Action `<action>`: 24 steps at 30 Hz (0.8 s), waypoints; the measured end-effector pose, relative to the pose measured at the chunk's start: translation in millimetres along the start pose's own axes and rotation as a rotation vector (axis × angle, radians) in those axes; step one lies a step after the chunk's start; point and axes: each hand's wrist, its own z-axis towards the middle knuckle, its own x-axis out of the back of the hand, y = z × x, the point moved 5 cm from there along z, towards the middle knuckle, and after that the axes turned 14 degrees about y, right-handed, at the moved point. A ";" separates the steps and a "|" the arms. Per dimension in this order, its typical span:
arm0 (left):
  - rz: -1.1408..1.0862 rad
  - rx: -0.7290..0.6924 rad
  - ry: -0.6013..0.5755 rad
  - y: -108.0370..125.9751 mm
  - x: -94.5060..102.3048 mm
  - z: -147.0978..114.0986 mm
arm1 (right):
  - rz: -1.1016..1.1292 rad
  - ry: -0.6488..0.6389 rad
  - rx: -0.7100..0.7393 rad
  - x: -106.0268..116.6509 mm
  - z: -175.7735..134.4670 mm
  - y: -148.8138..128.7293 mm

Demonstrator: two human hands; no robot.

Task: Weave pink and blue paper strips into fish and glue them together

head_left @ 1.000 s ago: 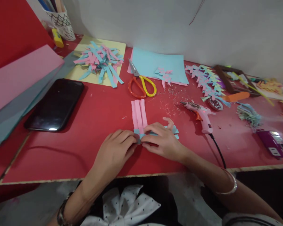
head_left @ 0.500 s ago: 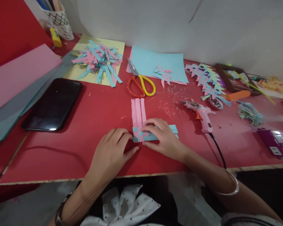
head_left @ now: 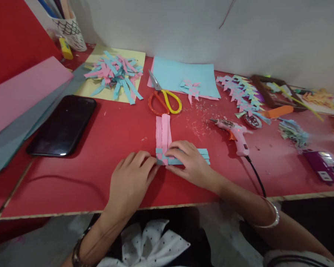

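Note:
Pink paper strips (head_left: 166, 129) stand upright in the view and cross blue paper strips (head_left: 203, 156) at a small woven checked corner, all flat on the red table. My left hand (head_left: 132, 180) is closed at the left edge of this corner, thumb against the fingers, pinching the edge of the woven paper strips. From the right, my right hand (head_left: 190, 163) grips the weave, with its fingers over the strips and its thumb at their lower edge. The right fingers cover part of the crossing.
Scissors (head_left: 172, 102) lie beyond the strips. A pink glue gun (head_left: 241, 142) with a black cord rests to the right, a black phone (head_left: 62, 126) to the left. Loose cut strips (head_left: 117, 72) heap on yellow paper; blue sheets (head_left: 197, 70) lie near the wall. The table's front edge (head_left: 156, 207) is close.
My left thumb has drawn in against the fingers at the weave's left edge. Two pink strips now sit closer together or overlap at the top. My right hand has stayed on the weave.

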 end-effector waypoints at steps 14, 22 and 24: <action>-0.109 -0.345 -0.138 0.6 1.6 -23.6 | -0.256 0.018 -0.092 32.8 -20.6 5.3; -0.096 -0.369 -0.139 2.2 2.5 -24.9 | -0.255 0.062 -0.180 25.0 -30.9 5.3; -0.101 -0.368 -0.141 1.8 2.4 -24.9 | -0.309 0.047 -0.140 24.7 -27.0 3.9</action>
